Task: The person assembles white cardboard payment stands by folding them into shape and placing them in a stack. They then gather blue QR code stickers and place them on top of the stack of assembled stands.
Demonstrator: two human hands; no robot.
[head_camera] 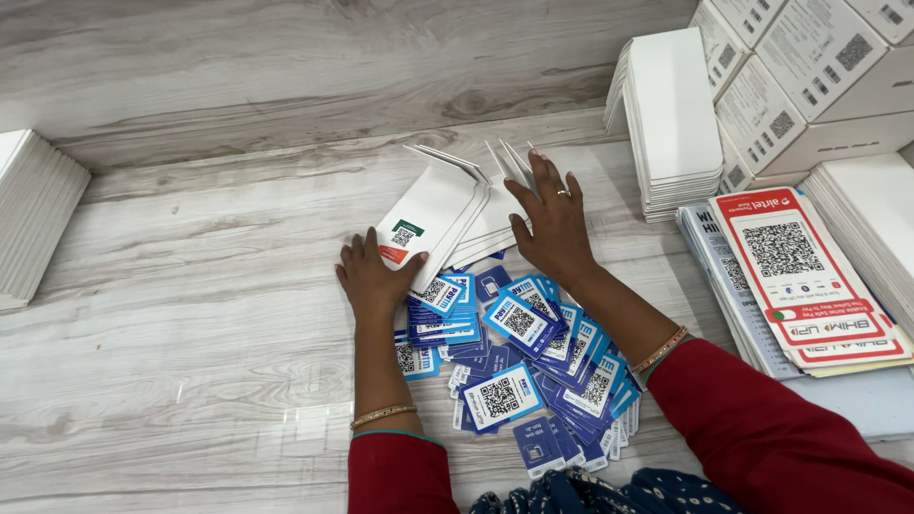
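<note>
Pressing glossy folded white cards [447, 214] flat.

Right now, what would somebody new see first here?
Probably the big heap of blue code cards spilling across the middle of the wooden table. Just above it, the left hand and right hand press on a fan of white folded envelopes. Red-bordered code sheets lie at the right.

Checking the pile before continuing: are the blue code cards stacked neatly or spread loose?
Spread loose: the blue code cards overlap at mixed angles across the wooden table.
</note>
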